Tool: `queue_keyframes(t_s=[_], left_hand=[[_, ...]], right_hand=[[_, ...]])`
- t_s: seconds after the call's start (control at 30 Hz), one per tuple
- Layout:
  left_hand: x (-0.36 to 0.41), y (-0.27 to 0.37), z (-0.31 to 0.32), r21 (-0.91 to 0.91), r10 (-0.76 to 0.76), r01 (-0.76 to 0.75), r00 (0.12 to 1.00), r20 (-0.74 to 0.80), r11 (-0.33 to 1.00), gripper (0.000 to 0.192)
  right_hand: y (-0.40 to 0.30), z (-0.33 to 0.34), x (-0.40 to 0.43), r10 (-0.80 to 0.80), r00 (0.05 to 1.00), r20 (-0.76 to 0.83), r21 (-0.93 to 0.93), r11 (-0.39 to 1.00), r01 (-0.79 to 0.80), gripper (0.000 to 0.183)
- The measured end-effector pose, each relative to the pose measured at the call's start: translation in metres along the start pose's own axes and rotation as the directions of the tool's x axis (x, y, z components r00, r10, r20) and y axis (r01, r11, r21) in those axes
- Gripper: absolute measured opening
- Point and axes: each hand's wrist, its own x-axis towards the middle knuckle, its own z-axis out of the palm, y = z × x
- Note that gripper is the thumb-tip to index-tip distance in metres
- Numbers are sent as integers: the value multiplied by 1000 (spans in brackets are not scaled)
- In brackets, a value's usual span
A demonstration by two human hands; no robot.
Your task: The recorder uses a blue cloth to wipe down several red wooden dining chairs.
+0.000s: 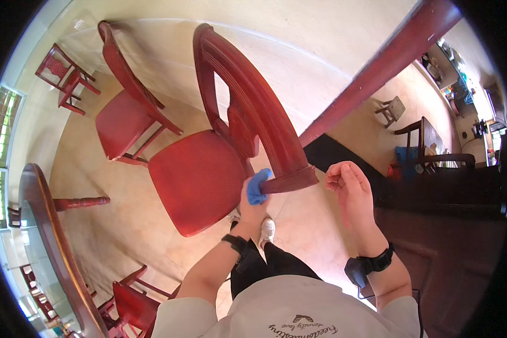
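A red wooden chair [197, 181] stands before me, its curved backrest [253, 88] rising near the camera. My left hand [252, 207] is at the near end of the backrest's top rail, with a blue cloth [258, 186] between its fingers and the wood. The hand is partly hidden by the cloth and the rail. Off to the right of the rail's end, my right hand [350, 186] is raised with its fingers curled inward. It does not touch the chair, and nothing shows in it.
A second red chair [124, 120] stands beyond, another by the wall [126, 38]. On the left is a glass-topped table [46, 236], with a red chair [131, 304] below it. A red wooden post or frame [380, 63] slants across the upper right; a dark panelled door [439, 262] is at right.
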Motion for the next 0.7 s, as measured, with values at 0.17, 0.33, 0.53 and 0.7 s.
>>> queue_keyframes(t_s=[0.17, 0.33, 0.53, 0.7], left_hand=[[-6, -87, -11, 282, -385, 393, 919, -84, 875, 51], [-9, -180, -57, 712, -383, 313, 921, -67, 629, 46], [-1, -22, -16, -657, -703, 597, 697, 141, 459, 35], [5, 158, -16, -502, -642, 759, 635, 430, 414, 34]], right_hand=[[18, -45, -17, 117, 985, -128, -1, 993, -118, 24], [20, -59, -27, 120, 984, -131, 7, 993, -120, 24], [22, -75, -38, 151, 979, -135, 22, 989, -150, 24], [16, -37, -39, 97, 976, 197, -72, 994, -84, 21]])
